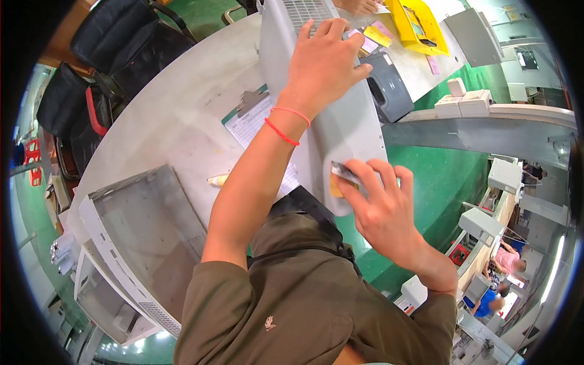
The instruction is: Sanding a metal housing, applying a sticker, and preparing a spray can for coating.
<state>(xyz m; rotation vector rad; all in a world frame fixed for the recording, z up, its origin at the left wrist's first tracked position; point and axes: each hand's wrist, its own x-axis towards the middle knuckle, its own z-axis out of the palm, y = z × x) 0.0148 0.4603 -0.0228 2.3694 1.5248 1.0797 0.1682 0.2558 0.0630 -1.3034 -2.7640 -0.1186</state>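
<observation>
A long pale grey plastic panel point(340, 131) lies on the white table point(182, 115), reaching from its far edge to the near edge. My left hand point(322, 58) presses flat on the panel's upper part, a red string around the wrist. Down at the panel's near end, my right hand point(377, 201) pinches a small yellow and grey label point(340, 176) against the surface.
A clipboard with a form point(252, 115) lies left of the panel. Grey housing shells point(140, 231) are stacked at the table's left. A dark grey device point(389, 88), yellow tray point(417, 24) and coloured slips sit at the far side. Black bags point(115, 55) rest beyond the table. People work at benches on the right.
</observation>
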